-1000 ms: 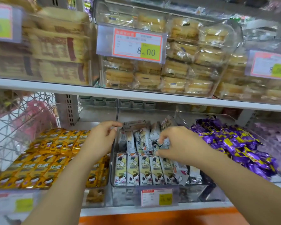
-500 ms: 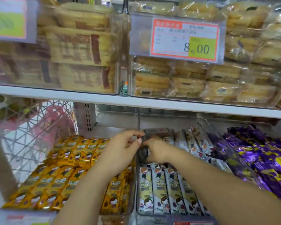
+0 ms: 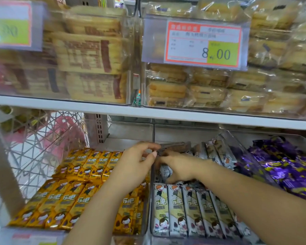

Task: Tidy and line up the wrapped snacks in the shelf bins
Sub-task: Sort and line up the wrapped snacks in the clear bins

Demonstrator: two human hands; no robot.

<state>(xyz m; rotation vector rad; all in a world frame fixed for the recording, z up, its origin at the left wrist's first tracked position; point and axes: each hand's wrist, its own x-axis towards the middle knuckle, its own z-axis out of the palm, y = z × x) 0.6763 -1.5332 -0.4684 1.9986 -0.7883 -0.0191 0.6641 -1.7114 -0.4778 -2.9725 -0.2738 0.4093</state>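
Reaching deep into the middle bin, the right hand curls over a loose white-wrapped bar at the back, thumb tucked under it, likely to stand it in line with the tidy front row. At the bin's edge the left hand hovers, thumb and forefinger nearly meeting by a brown packet. Whether it's gripping, I can't tell. Yellow bars lie squared off next door, and purple sweets are heaped opposite.

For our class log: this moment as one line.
place: middle bin | left hand: at brown snack, grip unclear | right hand: grips white snack | front row: lined up
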